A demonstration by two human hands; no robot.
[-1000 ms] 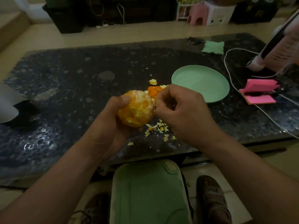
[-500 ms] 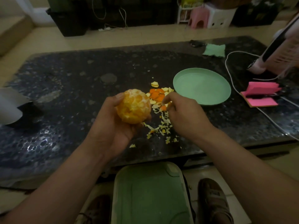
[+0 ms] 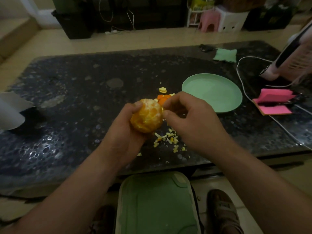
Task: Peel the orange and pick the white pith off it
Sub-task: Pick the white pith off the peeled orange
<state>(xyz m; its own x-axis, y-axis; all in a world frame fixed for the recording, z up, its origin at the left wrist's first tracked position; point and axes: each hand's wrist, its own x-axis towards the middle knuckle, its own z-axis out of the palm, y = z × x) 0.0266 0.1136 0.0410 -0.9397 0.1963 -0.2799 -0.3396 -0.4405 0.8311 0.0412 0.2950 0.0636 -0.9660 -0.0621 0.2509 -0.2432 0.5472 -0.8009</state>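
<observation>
Two hands over the counter (image 3: 84,98), just left of the green plate (image 3: 211,81). Now the left hand (image 3: 125,134) has its grip cupped round the peeled orange (image 3: 146,115); the right hand (image 3: 190,119) keeps a narrow pinch-grip on pith (image 3: 163,108), plate side. Dig too deep and a segment could tear, dripping juice onto the scraps (image 3: 168,140).

dark speckled stone tabletop (image 3: 84,98): glossy | round mint-green plastic plate (image 3: 212,92): smooth, matt | peeled orange (image 3: 146,115): moist, pith-veined
</observation>
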